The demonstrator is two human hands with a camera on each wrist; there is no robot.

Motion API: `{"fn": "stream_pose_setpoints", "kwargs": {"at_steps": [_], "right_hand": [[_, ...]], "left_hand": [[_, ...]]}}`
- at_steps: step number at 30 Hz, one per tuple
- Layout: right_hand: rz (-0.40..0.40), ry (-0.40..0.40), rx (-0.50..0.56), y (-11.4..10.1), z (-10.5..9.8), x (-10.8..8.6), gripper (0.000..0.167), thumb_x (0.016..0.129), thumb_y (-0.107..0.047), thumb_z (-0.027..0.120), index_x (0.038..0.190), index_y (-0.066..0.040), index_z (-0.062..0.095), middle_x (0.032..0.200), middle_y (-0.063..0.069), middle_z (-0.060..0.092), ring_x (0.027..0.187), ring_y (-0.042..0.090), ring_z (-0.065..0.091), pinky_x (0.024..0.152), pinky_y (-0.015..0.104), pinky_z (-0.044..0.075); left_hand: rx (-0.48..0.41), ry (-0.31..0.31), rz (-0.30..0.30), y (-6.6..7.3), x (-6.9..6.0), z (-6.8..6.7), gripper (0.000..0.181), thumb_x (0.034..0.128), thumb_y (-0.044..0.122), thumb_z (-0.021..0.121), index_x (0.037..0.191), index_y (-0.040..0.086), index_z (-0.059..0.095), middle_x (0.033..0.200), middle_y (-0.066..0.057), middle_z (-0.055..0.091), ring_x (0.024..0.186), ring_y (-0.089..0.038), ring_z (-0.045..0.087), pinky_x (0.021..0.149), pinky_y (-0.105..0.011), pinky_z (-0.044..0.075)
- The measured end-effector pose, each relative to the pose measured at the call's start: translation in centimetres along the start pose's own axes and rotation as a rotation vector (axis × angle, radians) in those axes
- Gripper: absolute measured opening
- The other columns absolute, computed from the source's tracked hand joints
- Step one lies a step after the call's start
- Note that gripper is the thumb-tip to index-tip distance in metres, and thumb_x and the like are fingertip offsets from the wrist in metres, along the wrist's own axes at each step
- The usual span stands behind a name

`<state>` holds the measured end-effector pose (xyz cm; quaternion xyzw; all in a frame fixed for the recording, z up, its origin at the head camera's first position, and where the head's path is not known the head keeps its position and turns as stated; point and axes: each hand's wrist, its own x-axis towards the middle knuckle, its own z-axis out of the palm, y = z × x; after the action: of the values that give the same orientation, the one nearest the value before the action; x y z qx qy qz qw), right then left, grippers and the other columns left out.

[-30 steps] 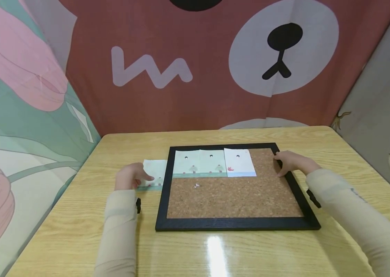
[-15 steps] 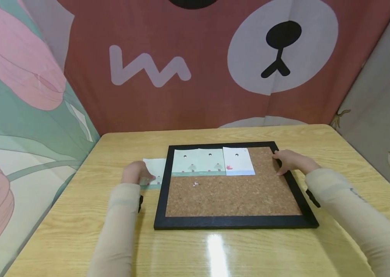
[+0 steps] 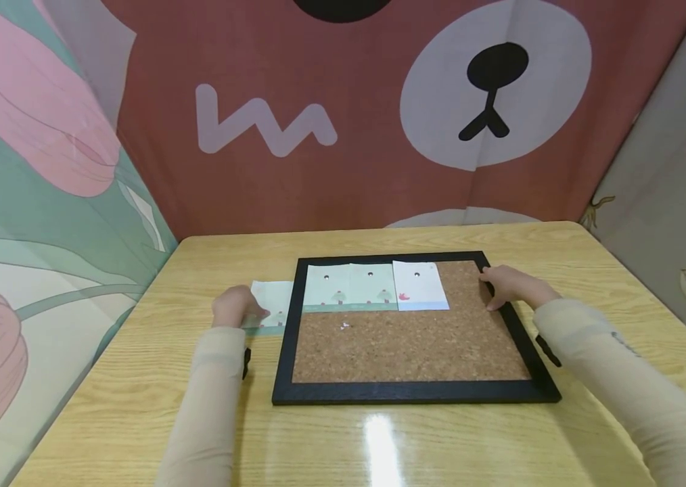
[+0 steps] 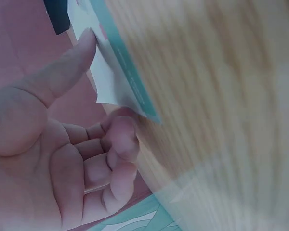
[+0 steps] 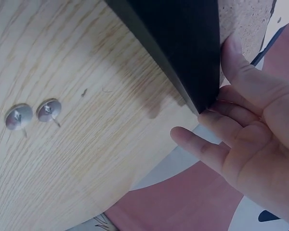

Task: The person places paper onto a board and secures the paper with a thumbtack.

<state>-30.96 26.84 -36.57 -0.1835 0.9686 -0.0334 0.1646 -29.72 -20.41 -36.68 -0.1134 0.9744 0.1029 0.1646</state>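
A cork board (image 3: 410, 348) in a black frame lies on the table, bearing two pale green note sheets (image 3: 327, 287) and one white sheet (image 3: 421, 287) along its top. Each has a round tack near its upper edge. At the board's left, another pale green note sheet (image 3: 272, 297) lies on the table. My left hand (image 3: 235, 308) holds its left part, thumb on top and curled fingers at the edge, partly hidden behind the sheet in the left wrist view. My right hand (image 3: 513, 284) grips the frame's right side, thumb inside and fingers along the outer edge (image 5: 202, 103).
Two metal thumbtacks (image 5: 49, 110) lie on the wooden table (image 5: 101, 159) to the right of the board. Small shiny pieces (image 3: 345, 326) sit on the cork below the sheets. A printed curtain (image 3: 343, 182) hangs behind the table.
My left hand has shifted slightly right over the loose note sheet, which stays about where it was. My right hand keeps its grip on the frame.
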Motion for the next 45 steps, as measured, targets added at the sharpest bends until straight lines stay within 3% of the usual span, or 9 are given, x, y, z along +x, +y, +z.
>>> {"fn": "stream_pose_setpoints", "kwargs": {"at_steps": [5, 17, 26, 34, 39, 45], "right_hand": [[-0.002, 0.01, 0.013, -0.14, 0.12, -0.07, 0.069, 0.072, -0.011, 0.074, 0.122, 0.02, 0.038, 0.128, 0.04, 0.028, 0.113, 0.051, 0.034, 0.089, 0.05, 0.037], [0.014, -0.005, 0.048, 0.06, 0.2, 0.08, 0.071, 0.073, -0.012, 0.073, 0.125, 0.019, 0.035, 0.13, 0.04, 0.024, 0.114, 0.052, 0.031, 0.088, 0.05, 0.037], [0.014, 0.004, 0.065, -0.04, 0.3, 0.16, 0.07, 0.073, -0.01, 0.073, 0.125, 0.019, 0.035, 0.131, 0.039, 0.023, 0.115, 0.051, 0.031, 0.089, 0.05, 0.037], [0.009, 0.01, 0.059, -0.1, 0.34, 0.01, 0.07, 0.073, -0.01, 0.073, 0.125, 0.019, 0.035, 0.13, 0.039, 0.024, 0.114, 0.051, 0.032, 0.088, 0.05, 0.037], [0.008, 0.011, 0.058, 0.02, 0.32, -0.09, 0.071, 0.072, -0.011, 0.073, 0.124, 0.019, 0.036, 0.131, 0.039, 0.023, 0.114, 0.051, 0.032, 0.087, 0.049, 0.038], [0.006, 0.02, 0.053, 0.03, 0.35, -0.1, 0.07, 0.072, -0.011, 0.074, 0.124, 0.019, 0.037, 0.13, 0.039, 0.025, 0.114, 0.051, 0.033, 0.087, 0.049, 0.039]], "left_hand": [[0.059, 0.008, 0.024, -0.06, -0.12, 0.31, 0.052, 0.0781, 0.042, 0.065, 0.101, -0.004, 0.062, 0.082, -0.01, 0.057, 0.068, -0.021, 0.049, 0.061, -0.033, 0.042], [0.03, 0.063, 0.014, -0.14, 0.01, 0.58, 0.06, 0.0762, 0.039, 0.069, 0.111, -0.007, 0.054, 0.1, -0.019, 0.058, 0.078, -0.023, 0.052, 0.072, -0.041, 0.045], [0.016, 0.048, -0.031, -0.34, 0.22, 0.69, 0.059, 0.0755, 0.04, 0.069, 0.109, -0.007, 0.056, 0.095, -0.017, 0.058, 0.077, -0.024, 0.048, 0.071, -0.039, 0.043], [-0.058, 0.107, -0.039, -0.71, 0.76, 0.51, 0.038, 0.0748, 0.018, 0.073, 0.1, -0.005, 0.056, 0.081, -0.012, 0.053, 0.068, -0.021, 0.044, 0.06, -0.032, 0.041], [-0.1, 0.134, -0.054, -0.81, 0.79, 0.23, 0.04, 0.0739, 0.015, 0.073, 0.102, -0.006, 0.055, 0.085, -0.015, 0.054, 0.07, -0.023, 0.044, 0.059, -0.032, 0.041], [-0.103, 0.114, -0.047, -0.82, 0.71, -0.07, 0.041, 0.0756, 0.016, 0.072, 0.105, -0.007, 0.055, 0.081, -0.014, 0.053, 0.067, -0.023, 0.046, 0.056, -0.031, 0.038]]}}
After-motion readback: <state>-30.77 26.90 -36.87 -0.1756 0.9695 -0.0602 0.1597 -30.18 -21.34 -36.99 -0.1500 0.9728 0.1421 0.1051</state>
